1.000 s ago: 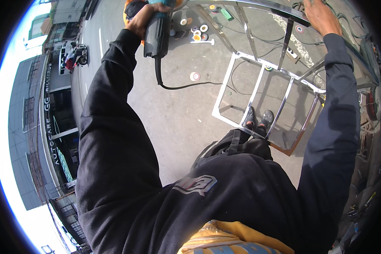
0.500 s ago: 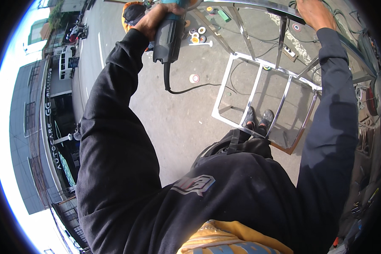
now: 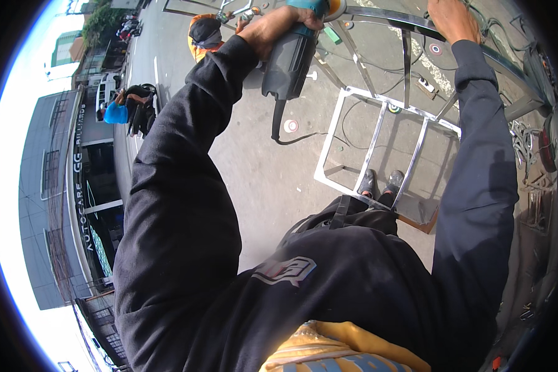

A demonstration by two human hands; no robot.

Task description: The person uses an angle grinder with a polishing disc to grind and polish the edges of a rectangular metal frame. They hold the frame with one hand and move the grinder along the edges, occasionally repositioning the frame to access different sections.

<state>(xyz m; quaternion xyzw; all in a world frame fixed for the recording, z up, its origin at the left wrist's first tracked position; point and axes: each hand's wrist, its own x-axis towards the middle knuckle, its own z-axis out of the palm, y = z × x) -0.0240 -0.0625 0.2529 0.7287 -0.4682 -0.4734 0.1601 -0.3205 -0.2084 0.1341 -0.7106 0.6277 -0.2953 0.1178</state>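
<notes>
My left hand (image 3: 278, 28) is wrapped round a teal and dark grey angle grinder (image 3: 289, 62). The grinder's yellowish disc (image 3: 336, 8) meets the left part of a shiny metal bar (image 3: 384, 18) at the top; whether they touch I cannot tell. That bar belongs to a welded metal frame (image 3: 371, 150), whose lower rectangle with crossbars stands over my shoes. Farther right, my right hand (image 3: 456, 22) is closed over the same bar, its fingertips partly hidden. A black power cord (image 3: 278, 127) hangs from the grinder's rear end and runs off to the right.
Another person in orange (image 3: 201, 40) is low down beyond my left arm. Loose discs (image 3: 291, 126), a green block (image 3: 332, 34) and a socket strip (image 3: 426, 87) lie on the concrete. Cables (image 3: 502, 37) pile up at right. A rider in blue (image 3: 116, 113) is on the road at left.
The grinder and my left hand have moved right along the bar. My right hand has shifted slightly left. A rider in blue has come into view on the road.
</notes>
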